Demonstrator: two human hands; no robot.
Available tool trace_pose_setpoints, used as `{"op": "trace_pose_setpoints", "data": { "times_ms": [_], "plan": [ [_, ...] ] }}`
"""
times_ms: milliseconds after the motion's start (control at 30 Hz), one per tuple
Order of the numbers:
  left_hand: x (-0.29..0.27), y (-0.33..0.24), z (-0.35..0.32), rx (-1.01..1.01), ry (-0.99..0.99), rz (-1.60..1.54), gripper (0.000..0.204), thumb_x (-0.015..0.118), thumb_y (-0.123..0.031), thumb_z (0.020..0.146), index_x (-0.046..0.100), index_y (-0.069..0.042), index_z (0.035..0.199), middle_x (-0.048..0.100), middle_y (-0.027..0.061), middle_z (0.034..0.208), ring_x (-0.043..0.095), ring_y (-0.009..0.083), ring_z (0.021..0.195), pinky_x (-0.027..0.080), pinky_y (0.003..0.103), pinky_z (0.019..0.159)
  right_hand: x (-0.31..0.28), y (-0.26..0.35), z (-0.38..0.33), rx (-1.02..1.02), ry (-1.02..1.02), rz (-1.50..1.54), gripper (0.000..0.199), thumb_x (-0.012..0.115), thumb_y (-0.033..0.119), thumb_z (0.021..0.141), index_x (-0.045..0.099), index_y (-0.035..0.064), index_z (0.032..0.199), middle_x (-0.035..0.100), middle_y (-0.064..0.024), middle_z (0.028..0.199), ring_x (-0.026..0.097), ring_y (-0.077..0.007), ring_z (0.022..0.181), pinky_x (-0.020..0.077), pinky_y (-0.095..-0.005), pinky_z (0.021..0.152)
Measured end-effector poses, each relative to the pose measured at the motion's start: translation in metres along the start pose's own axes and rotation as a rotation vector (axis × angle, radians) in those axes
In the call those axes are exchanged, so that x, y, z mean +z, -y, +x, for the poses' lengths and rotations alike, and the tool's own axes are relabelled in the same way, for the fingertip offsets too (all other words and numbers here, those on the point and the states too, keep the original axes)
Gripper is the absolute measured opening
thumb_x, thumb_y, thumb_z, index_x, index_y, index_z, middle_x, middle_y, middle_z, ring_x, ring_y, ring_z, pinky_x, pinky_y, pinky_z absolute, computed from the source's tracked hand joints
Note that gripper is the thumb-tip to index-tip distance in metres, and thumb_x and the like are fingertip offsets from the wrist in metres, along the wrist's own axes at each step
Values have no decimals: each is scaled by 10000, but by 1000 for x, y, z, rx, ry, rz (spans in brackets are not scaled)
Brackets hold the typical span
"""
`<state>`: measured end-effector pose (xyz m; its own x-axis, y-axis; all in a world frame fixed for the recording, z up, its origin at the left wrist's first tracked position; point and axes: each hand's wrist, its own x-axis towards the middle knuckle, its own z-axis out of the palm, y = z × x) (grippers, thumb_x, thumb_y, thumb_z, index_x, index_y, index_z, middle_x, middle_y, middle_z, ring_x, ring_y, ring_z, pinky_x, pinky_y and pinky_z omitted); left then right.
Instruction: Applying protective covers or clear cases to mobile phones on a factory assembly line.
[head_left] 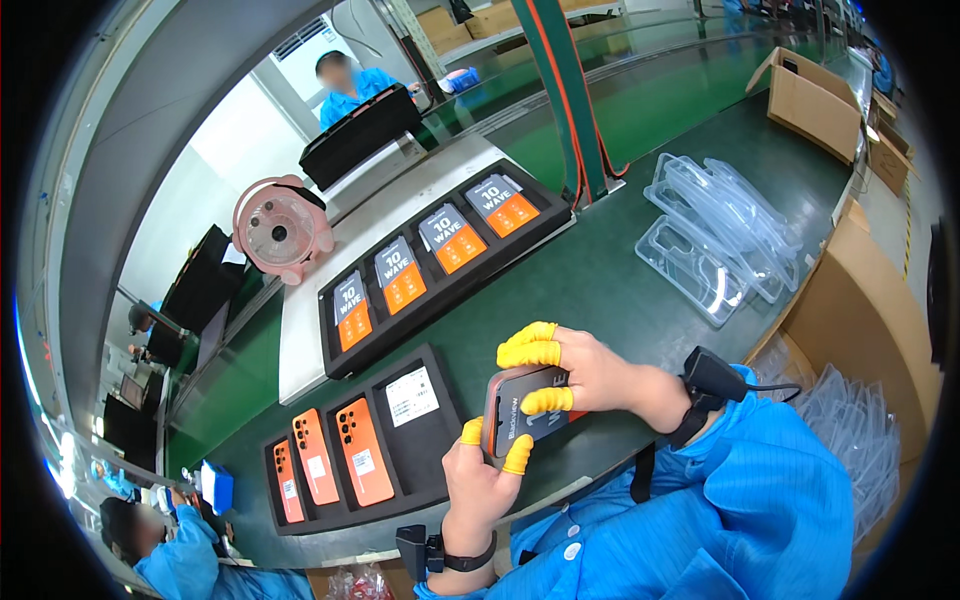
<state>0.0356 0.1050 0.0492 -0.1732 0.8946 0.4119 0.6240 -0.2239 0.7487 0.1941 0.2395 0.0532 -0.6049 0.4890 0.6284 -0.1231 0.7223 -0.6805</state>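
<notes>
A phone is sitting between the left hand and the right hand, its dark, glossy front facing up and its rounded edge showing beside the left fingertips. A grey film with an orange end is lying over the front, partly hiding under the right thumb; the orange is peeking out just beyond that thumb.

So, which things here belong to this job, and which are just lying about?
Likely in the job:
grey-and-orange rectangular phone, held by yellow-capped left fingers and right fingers
black rectangular foam tray with orange phones
second black foam tray with flat grey-and-orange rectangles

Seemingly lying about:
round pink plastic fan
open brown cardboard box
transparent plastic trays, perhaps spare
</notes>
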Motion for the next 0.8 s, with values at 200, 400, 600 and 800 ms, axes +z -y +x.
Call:
{"op": "trace_pose_setpoints", "data": {
  "times_ms": [200,400,600,800],
  "plan": [
    [3,0,4,-65,-83,-154,255,722,-109,739,574,33,889,646,126,724,603,163,598,464,250,576,-25,-25,-9,385,337,-92,509,714,399,728,609,21,1052,649,-170,868,630,-304,799,489,-334,720],
    [-11,2,10,-144,34,-106,253,711,-119,760,579,40,906,661,128,748,637,171,675,474,275,620,-16,-33,-17,346,237,-132,448,751,383,701,645,-3,902,643,-154,753,635,-267,670,488,-304,627],
    [-8,11,10,-164,-104,-9,251,710,-129,768,583,37,907,657,136,735,635,172,653,473,277,609,-4,-23,-17,325,125,-251,503,694,529,691,669,53,852,626,-154,707,606,-328,658,478,-355,595],
    [-17,23,18,-238,47,-348,400,737,-181,757,557,14,1056,650,101,930,608,155,846,458,265,755,0,-19,-27,395,10,-35,370,763,323,714,647,12,877,658,-93,757,632,-170,679,489,-270,643]
  ]
}}
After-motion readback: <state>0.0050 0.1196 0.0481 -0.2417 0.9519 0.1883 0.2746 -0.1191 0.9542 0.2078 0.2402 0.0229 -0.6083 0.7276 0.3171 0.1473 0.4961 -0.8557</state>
